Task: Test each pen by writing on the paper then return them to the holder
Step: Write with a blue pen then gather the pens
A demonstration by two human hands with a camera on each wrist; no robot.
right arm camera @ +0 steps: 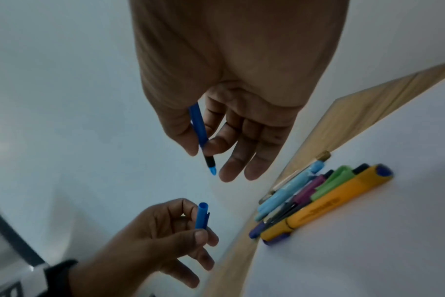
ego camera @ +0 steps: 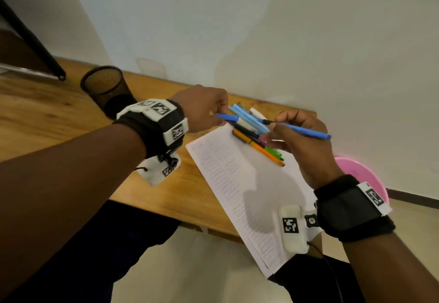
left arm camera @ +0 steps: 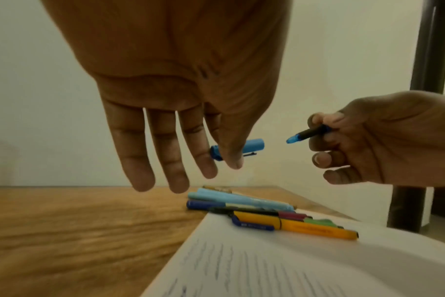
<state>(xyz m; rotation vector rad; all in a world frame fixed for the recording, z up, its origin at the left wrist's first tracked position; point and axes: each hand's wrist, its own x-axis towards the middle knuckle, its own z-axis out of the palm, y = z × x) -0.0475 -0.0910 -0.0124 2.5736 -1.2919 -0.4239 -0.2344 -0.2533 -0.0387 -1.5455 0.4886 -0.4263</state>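
My right hand [ego camera: 288,128] pinches an uncapped blue pen [ego camera: 301,129], its blue tip [left arm camera: 291,139] pointing left above the paper. My left hand [ego camera: 213,112] pinches the pen's blue cap [left arm camera: 238,149] between thumb and forefinger, a short gap from the tip; its other fingers hang straight. In the right wrist view the blue pen [right arm camera: 200,128] is above the cap [right arm camera: 202,216]. Several pens [ego camera: 256,134] lie in a heap at the top of the written paper [ego camera: 240,184]. The black mesh holder [ego camera: 107,89] stands to the left, with no pens showing in it.
The wooden table [ego camera: 47,117] ends just right of the pens, by the white wall. A pink basin [ego camera: 365,174] sits beyond the table's right edge. A black slanted bar [ego camera: 31,39] rises at far left. The paper overhangs the front edge.
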